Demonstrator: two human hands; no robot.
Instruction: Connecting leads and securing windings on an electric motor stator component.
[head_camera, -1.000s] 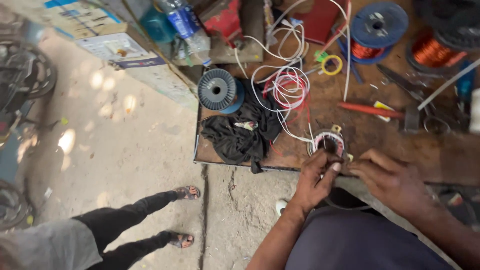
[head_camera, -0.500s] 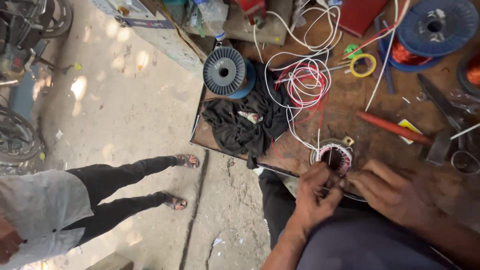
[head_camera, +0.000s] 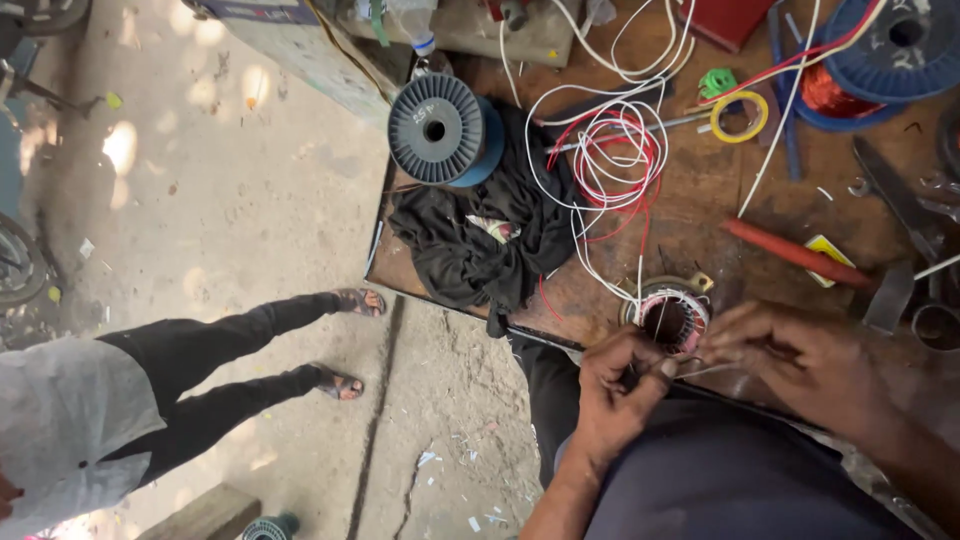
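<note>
Fingers of the left hand are pinched on a thin white wire lead at the rim of the small motor stator, which sits on the near edge of the wooden workbench. The right hand has its fingertips closed on the same lead just beside the stator. Judging from this head view, the lead is best kept taut and low, worked close to the winding so the fine strands do not kink. Red and white wires loop behind the stator, a black cloth and a grey spool farther left. A bystander's legs stand on the ground, well apart.
</note>
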